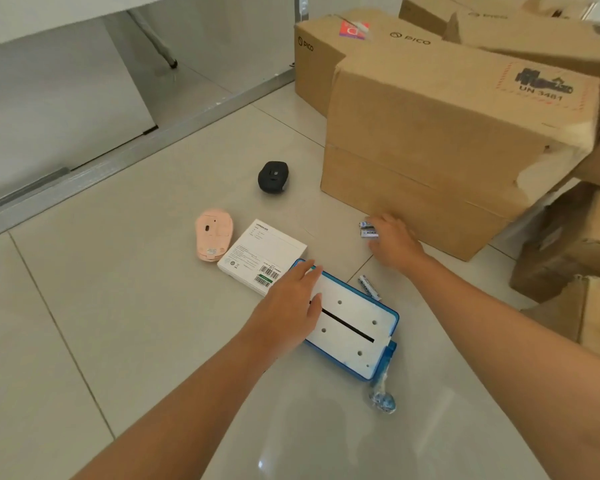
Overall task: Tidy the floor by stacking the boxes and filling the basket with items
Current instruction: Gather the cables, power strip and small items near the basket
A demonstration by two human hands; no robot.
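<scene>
A blue-rimmed white tray [352,336] with a black slot lies on the tiled floor. My left hand [288,303] rests flat on its near-left end, fingers spread. My right hand [394,242] reaches toward two small batteries [367,229] lying by the foot of a large cardboard box [447,143], fingers touching or just over them. Another battery [370,287] lies beside the tray. A white flat box [262,256] with barcodes, a pink mouse [212,233] upside down and a black mouse [273,176] lie to the left.
More cardboard boxes [357,39] stand behind and to the right [565,244] of the big one. A crumpled blue-and-white wrapper [383,398] lies at the tray's near corner. A metal door track [118,157] and white panel run along the left. No basket is in view.
</scene>
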